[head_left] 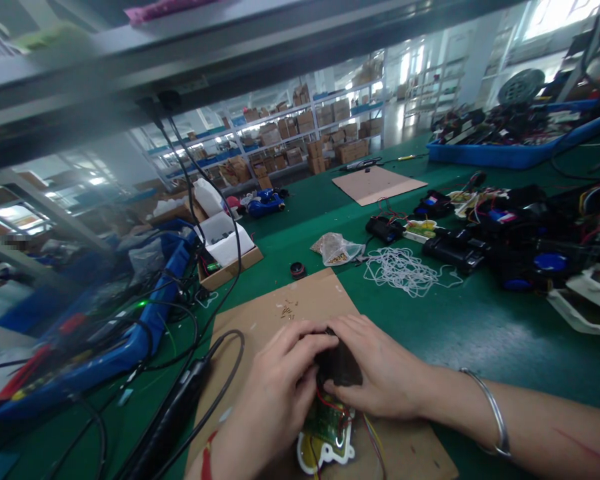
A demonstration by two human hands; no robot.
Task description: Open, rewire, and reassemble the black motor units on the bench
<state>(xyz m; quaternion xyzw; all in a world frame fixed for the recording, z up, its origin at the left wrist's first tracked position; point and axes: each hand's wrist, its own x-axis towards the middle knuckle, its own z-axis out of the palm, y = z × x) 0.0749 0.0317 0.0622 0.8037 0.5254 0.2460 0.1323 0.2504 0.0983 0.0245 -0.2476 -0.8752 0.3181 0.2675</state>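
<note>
Green circuit board [325, 425] lies below left hand [275, 393] and right hand [380, 373], fingers [305, 335] gripping a black block [343, 368].

A green worktop [460, 327] runs toward shelving racks [300, 133] stacked with cardboard boxes — bright windows [555, 17] light the far wall.

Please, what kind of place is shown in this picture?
Most likely an electronics assembly workshop. The left hand and right hand hold a black part wired to a circuit board; wired parts lie heaped on the green bench, and shelves of cardboard boxes stand behind.
</note>
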